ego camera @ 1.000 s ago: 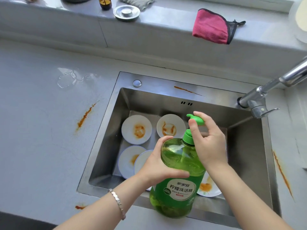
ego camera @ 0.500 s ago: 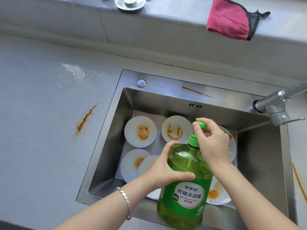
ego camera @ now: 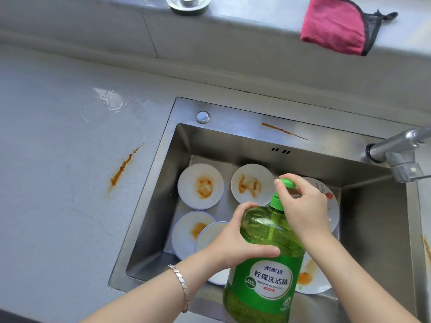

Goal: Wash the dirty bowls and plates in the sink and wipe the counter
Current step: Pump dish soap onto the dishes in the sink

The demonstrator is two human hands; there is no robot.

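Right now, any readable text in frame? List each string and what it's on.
"家家宜": top of the white label on the green bottle.
"柠檬洗洁精": large line below it, same label.
"高效去污": small line under that, probably; the print after it is blurred.
Dark green round badge and red strip on the label: too small to read.
No other text shows.

Two bare forearms; a silver bracelet (ego camera: 181, 283) of flat links on the left wrist
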